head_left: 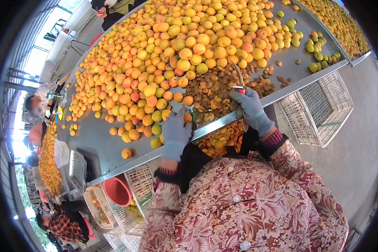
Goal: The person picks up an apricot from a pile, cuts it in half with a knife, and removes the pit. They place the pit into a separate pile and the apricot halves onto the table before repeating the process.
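Observation:
In a grey glove, my left hand (176,133) is at the near edge of the apricot pile, its fingers bent around an apricot (187,118). My right hand (252,110), also gloved, is closed on a hooked metal tool (240,76) with a red part at its grip; the metal curves up and away from me. Beneath and beyond the tool lies a heap of brown apricot stones (212,89). A large pile of whole yellow-orange apricots (155,59) covers much of the metal table (101,140). Below the table edge, between my arms, are opened apricot halves (220,140).
A white plastic crate (300,117) stands on the floor to the right. Below the table at left are a red bucket (116,191) and several crates. Greenish apricots (317,52) sit at the table's right end. Other people work along the left side.

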The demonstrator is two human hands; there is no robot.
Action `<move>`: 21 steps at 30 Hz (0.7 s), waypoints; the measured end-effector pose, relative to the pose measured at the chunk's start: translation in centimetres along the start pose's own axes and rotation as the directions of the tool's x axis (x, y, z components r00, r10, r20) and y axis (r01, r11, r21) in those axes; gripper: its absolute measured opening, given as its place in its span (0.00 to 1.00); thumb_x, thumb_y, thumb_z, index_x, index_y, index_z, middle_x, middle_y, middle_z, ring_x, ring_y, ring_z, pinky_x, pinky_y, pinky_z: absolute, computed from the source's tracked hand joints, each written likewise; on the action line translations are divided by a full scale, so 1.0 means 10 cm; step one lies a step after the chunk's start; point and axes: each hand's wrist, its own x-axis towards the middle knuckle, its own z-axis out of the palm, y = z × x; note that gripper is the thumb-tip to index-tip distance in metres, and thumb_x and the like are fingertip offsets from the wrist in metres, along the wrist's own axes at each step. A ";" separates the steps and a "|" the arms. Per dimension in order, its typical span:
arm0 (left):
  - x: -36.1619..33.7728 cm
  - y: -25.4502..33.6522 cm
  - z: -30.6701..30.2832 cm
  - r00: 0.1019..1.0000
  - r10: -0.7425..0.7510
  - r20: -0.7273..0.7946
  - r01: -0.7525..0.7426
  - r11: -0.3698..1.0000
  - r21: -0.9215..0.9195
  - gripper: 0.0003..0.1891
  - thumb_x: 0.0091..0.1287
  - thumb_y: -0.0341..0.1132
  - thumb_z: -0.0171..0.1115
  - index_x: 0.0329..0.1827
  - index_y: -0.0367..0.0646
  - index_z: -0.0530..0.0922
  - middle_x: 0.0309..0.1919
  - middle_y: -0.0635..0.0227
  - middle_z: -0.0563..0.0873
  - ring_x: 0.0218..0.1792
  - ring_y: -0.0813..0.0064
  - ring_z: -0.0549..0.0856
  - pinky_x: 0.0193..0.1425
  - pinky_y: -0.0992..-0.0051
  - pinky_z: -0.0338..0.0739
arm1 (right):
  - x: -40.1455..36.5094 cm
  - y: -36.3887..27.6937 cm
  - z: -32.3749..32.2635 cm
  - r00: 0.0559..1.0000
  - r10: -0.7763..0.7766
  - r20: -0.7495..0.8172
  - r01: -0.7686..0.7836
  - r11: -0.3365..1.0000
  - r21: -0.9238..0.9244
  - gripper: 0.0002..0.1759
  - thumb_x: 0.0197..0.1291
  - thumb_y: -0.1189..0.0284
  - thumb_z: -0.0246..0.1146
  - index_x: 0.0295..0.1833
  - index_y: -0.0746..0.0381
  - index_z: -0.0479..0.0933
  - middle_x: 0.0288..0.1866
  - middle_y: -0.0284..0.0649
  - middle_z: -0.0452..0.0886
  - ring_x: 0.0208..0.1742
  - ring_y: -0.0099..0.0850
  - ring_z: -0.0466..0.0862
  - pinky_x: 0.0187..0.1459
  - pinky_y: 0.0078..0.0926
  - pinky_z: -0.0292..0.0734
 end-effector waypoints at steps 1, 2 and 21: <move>0.08 -0.05 0.05 0.998 -0.019 0.052 0.008 0.976 0.217 0.20 0.57 0.36 0.59 0.55 0.50 0.73 0.40 0.57 0.80 0.41 0.57 0.81 0.43 0.62 0.76 | -0.01 0.00 -0.01 1.000 -0.009 0.020 0.009 1.000 -0.006 0.06 0.57 0.72 0.61 0.36 0.64 0.73 0.16 0.36 0.75 0.08 0.20 0.67 0.09 0.15 0.58; 0.16 -0.09 0.10 0.994 -0.045 0.101 -0.002 0.906 0.422 0.21 0.57 0.39 0.60 0.55 0.50 0.73 0.39 0.58 0.79 0.42 0.57 0.81 0.43 0.62 0.76 | -0.01 0.01 -0.03 0.999 -0.019 0.034 0.019 1.000 -0.009 0.07 0.58 0.71 0.61 0.36 0.64 0.73 0.16 0.36 0.75 0.08 0.20 0.67 0.09 0.14 0.57; -0.08 0.52 -0.46 0.997 0.070 -0.016 -0.023 0.103 -0.994 0.32 0.56 0.22 0.51 0.67 0.33 0.59 0.51 0.57 0.76 0.44 0.78 0.77 0.44 0.80 0.74 | -0.74 -0.25 0.23 0.852 0.119 0.510 0.009 0.970 -0.243 0.20 0.62 0.53 0.57 0.40 0.61 0.73 0.19 0.31 0.75 0.14 0.15 0.70 0.16 0.11 0.63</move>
